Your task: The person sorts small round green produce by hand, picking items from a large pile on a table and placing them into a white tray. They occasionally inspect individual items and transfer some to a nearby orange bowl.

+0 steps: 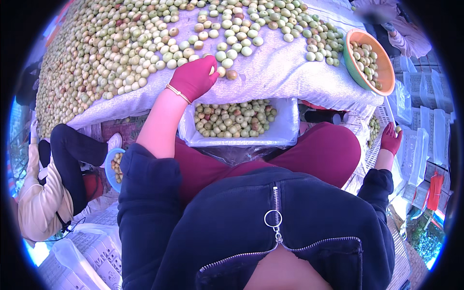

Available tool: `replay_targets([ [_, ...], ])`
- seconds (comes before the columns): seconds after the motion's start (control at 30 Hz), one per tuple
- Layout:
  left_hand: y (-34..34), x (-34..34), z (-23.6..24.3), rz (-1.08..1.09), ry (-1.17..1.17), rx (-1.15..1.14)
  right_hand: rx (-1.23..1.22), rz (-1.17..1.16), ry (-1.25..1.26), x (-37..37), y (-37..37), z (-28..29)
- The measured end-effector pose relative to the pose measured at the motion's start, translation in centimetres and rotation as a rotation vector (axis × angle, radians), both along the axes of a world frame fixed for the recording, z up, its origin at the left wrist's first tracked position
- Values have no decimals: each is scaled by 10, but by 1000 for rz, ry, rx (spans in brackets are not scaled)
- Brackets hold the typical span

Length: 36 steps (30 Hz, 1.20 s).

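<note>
My left hand (195, 78), in a dark red glove, is at the near edge of a big spread of small round green fruit (116, 53) on a pale cloth (285, 72). Its fingers are closed, and a pale green fruit (211, 70) shows between them. Right beside it lie a few loose fruits, one of them brownish (232, 75). Between my knees stands a plastic-lined crate (239, 143) partly filled with the same fruit. Far to the right, my gloved right hand (390, 139) is closed around another fruit (398, 129), over crates beside me.
An orange and green basket (386, 65) of fruit leans on the cloth at the right. A co-worker (48, 193) sits at the left near a blue basin (112, 169) of fruit; another person (408, 36) is at the upper right. Plastic-lined crates (425, 84) stack along the right.
</note>
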State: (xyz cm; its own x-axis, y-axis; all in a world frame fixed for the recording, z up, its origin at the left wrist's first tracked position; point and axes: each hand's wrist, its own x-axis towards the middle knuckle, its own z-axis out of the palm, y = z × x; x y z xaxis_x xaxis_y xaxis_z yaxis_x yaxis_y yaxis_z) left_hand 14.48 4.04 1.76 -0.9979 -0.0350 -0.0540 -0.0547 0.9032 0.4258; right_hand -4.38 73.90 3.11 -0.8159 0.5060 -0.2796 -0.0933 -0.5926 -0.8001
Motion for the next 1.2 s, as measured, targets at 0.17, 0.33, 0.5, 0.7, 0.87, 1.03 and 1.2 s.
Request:
replay_targets([
  [0.17, 4, -1, -4, -72, -105, -35, 350, 380, 30, 10, -70, 0],
  [0.33, 8, 5, -11, -286, -328, 49, 817, 1162, 121, 42, -274, 32],
  [0.5, 13, 10, -5, -353, -397, 116, 1563, 1479, 581, 69, -395, 7],
  [0.7, -8, -1, -5, -121, 159, 235, 1720, 1581, 902, 64, -419, -20],
  [0.87, -27, -6, -21, 6, 244, -264, 1362, 1332, 692, 28, -412, -34],
  [1.03, -15, -11, -15, -155, -4, 404, 1648, 1075, 544, 6, -409, -61],
  [1.2, -39, -55, -13, -184, 382, 198, 1663, 1025, 726, 14, -426, -74],
])
